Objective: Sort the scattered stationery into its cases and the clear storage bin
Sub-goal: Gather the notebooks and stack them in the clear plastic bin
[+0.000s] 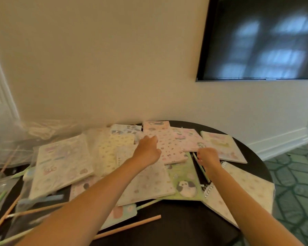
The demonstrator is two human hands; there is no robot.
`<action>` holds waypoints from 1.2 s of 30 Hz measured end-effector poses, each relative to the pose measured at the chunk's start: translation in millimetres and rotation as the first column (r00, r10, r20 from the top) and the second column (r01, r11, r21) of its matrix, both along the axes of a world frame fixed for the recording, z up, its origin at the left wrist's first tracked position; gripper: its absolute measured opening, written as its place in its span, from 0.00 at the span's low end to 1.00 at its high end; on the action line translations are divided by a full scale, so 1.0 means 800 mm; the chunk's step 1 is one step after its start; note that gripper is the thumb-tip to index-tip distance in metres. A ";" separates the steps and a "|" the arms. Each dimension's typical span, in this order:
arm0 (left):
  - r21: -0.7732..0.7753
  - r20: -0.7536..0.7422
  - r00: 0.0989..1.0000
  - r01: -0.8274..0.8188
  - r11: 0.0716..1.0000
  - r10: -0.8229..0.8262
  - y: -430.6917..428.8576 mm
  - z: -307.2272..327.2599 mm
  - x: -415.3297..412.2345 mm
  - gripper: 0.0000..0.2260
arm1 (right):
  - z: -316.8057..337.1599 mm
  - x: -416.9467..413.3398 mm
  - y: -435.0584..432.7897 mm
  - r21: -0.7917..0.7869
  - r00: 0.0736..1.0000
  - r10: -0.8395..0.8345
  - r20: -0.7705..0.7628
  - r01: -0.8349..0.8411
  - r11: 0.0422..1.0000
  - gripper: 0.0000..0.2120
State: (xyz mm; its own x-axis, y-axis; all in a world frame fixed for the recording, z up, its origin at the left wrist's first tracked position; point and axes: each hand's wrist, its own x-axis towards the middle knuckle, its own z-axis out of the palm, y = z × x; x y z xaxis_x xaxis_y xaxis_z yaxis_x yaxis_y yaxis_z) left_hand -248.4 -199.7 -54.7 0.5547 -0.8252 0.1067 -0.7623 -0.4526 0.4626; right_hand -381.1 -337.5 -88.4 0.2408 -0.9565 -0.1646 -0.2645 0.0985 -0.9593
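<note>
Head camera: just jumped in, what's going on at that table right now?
A person is working over a dark round table littered with overlapping pastel notebooks and loose pencils. The right hand is closed around a green pencil beside the green panda notebook. The left hand reaches across the pile, resting on the pink spotted notebook; whether it grips anything is unclear. Clear plastic packaging sits at the left edge. Most of the stationery is not yet sorted.

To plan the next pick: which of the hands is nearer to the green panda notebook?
Right. The right hand, closed on a green pencil, is just above the green panda notebook; the left hand is farther up-left, over the pink dotted notebook.
</note>
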 end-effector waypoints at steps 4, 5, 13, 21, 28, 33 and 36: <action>0.121 -0.030 0.999 0.043 0.992 -0.040 -0.064 -0.013 -0.009 0.20 | -0.015 -0.001 -0.068 -0.216 0.942 -0.154 -0.298 0.090 0.972 0.08; 0.139 -0.033 0.999 0.046 0.989 -0.041 -0.081 -0.018 -0.009 0.21 | -0.020 -0.002 -0.087 -0.236 0.923 -0.183 -0.340 0.105 0.966 0.11; 0.210 -0.036 0.999 0.046 0.977 -0.039 -0.137 -0.043 -0.007 0.27 | -0.019 0.014 -0.142 -0.151 0.873 -0.039 -0.487 -0.040 0.988 0.18; 0.314 -0.010 1.000 0.009 0.949 -0.006 -0.158 -0.061 -0.010 0.35 | -0.023 0.025 -0.169 0.033 0.959 0.013 -0.282 -0.004 0.999 0.18; 0.259 -0.023 1.000 -0.009 0.966 0.016 -0.157 -0.062 -0.010 0.37 | -0.007 0.029 -0.159 -0.050 0.990 0.132 -0.053 -0.135 0.990 0.06; 0.265 -0.041 0.999 -0.017 0.964 0.029 -0.148 -0.062 -0.008 0.36 | 0.004 0.024 -0.150 -0.162 0.988 -0.056 0.145 0.080 0.984 0.04; 0.252 -0.107 0.992 -0.045 0.967 0.074 -0.148 -0.060 -0.006 0.31 | 0.012 0.015 -0.142 -0.103 0.955 -0.101 0.279 0.134 0.986 0.04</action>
State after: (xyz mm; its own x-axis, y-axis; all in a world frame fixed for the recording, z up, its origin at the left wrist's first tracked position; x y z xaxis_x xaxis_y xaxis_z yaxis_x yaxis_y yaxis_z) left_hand -252.8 -317.8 -102.5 0.5999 -0.7829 -0.1649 -0.6792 -0.6072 0.4123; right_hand -369.0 -451.2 -78.6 0.1453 -0.9894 0.0086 0.0140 -0.0066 -0.9999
